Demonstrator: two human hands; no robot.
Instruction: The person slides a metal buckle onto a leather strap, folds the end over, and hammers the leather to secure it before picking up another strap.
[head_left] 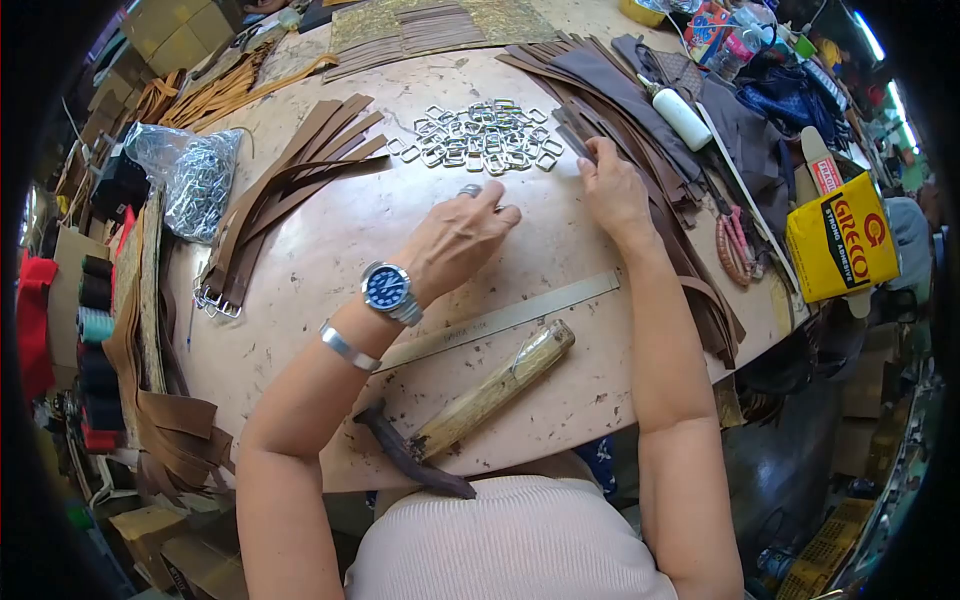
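Observation:
My right hand (615,193) pinches the end of a brown leather strap (574,141) at the edge of a strap bundle (642,150). My left hand (468,232) is just below a pile of silver metal buckles (480,138), its fingers curled; whether anything is in them is hidden. Below my hands lie a flat pale ruler-like strip (500,318) and a hammer (495,388) with a worn wooden handle and a dark curved head. Left of the pile, another fan of brown straps (290,185) has buckles at its lower end.
A clear plastic bag of metal buckles (200,185) sits at the left. At the right are a white bottle (682,118), pink-handled pliers (735,245) and a yellow adhesive container (843,240). More cut strips (430,35) lie at the table's far side.

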